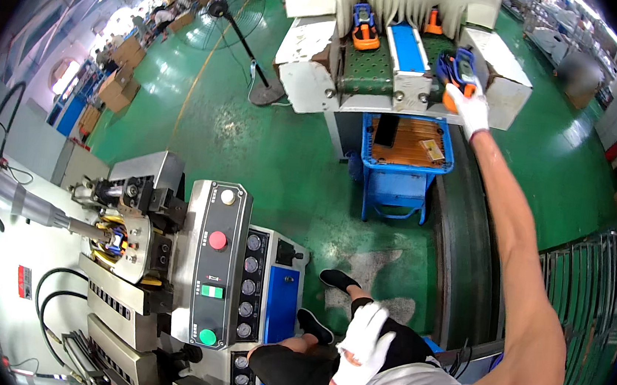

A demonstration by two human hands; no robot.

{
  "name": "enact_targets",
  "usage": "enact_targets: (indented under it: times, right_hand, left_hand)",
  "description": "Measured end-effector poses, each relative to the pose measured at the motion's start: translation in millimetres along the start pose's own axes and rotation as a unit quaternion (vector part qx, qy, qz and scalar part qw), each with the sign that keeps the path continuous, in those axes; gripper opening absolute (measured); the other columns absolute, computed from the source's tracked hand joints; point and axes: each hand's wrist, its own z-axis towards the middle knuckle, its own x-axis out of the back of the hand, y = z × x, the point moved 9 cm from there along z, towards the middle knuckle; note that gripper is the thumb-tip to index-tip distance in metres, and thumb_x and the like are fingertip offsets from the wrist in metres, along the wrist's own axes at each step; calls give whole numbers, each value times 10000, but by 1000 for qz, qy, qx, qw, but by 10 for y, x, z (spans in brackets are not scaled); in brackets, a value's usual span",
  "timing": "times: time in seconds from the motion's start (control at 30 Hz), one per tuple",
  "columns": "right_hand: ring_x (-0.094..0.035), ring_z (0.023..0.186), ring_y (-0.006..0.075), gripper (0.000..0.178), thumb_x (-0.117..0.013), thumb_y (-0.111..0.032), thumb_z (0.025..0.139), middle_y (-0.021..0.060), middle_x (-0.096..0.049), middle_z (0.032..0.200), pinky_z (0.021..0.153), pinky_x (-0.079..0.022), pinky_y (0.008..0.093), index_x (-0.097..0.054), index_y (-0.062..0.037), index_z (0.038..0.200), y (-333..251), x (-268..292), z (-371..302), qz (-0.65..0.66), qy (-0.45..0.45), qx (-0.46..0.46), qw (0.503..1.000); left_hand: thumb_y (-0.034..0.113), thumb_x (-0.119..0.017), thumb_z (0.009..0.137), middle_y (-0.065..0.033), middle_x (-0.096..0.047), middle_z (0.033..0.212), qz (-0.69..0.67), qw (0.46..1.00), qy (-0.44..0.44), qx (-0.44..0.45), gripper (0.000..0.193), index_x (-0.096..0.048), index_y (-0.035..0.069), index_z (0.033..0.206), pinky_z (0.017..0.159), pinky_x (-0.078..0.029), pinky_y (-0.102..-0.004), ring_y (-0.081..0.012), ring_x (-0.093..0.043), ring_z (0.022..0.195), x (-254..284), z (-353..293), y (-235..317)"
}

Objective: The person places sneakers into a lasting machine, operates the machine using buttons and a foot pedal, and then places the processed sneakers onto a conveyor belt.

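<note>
My right hand, in a white glove, reaches far forward with its fingers closed around the near, orange end of a blue shoe upper on an orange last. This piece is at the right side of the conveyor mouth. Another blue shoe upper on an orange last sits on the green, perforated conveyor bed to the left. Farther back, a third orange piece is partly under the hanging curtain. My left hand, also gloved in white, hovers above my lap, thumb apart from the fingers, holding nothing.
At the left stands a machine with a button panel, gauges and a metal clamp head. Below the conveyor is a blue wood-topped cart bearing a dark flat object. A floor fan stands beyond; a wire rack is right.
</note>
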Motion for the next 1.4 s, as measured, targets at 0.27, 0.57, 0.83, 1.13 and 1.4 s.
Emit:
enact_targets:
  times: [0.27, 0.57, 0.83, 1.13, 1.4]
  right_hand:
    - [-628, 1245, 293, 721, -676, -588, 956, 119, -645, 1422, 1100, -479, 408, -579, -94, 1471, 1461, -596, 2025, -293, -184, -26, 938]
    - [-636, 1259, 342, 789, -737, -382, 1004, 236, -594, 1432, 1091, -551, 463, -380, 49, 1560, 1133, -888, -1670, 79, -239, -134, 959]
    - [-687, 1018, 172, 623, -667, -202, 1060, 151, -681, 1253, 892, -586, 326, -398, -74, 1608, -737, -1486, -5517, 61, -701, -47, 709]
    - [-652, 1185, 200, 589, -629, -86, 1044, 115, -680, 1344, 1030, -523, 334, -432, -80, 1599, -2933, -1619, -6867, 113, -809, 209, 537]
    - [-578, 1352, 412, 722, -828, -285, 882, 271, -530, 1507, 1132, -484, 472, -518, 20, 1459, -4319, 603, -8864, 224, -874, 427, 63]
  left_hand:
    - [116, -768, 920, -241, -616, 1398, 49, 955, 129, 263, 515, -596, -14, 1387, 1133, -458, -477, -426, -580, 1307, 540, -1493, -810]
    - [181, -687, 998, -147, -740, 1058, 97, 666, 461, 578, 186, -730, 46, 1119, 877, -564, -398, -317, -727, 960, 1143, -4129, -627]
    - [331, -641, 1014, -202, -744, 1016, 261, 261, 311, 876, 300, -702, 47, 1089, 742, -570, -472, -359, -726, 833, -1626, -7813, 1796]
    - [509, -654, 993, -253, -607, 1327, 150, -16, 485, 861, 621, -599, 10, 1358, 966, -508, -540, -456, -619, 1167, -1347, -7613, 1600]
    - [172, -636, 997, -213, -638, 1099, 235, 167, 608, 740, 228, -685, 18, 1159, 894, -527, -491, -404, -648, 994, -1181, -7370, 1634]
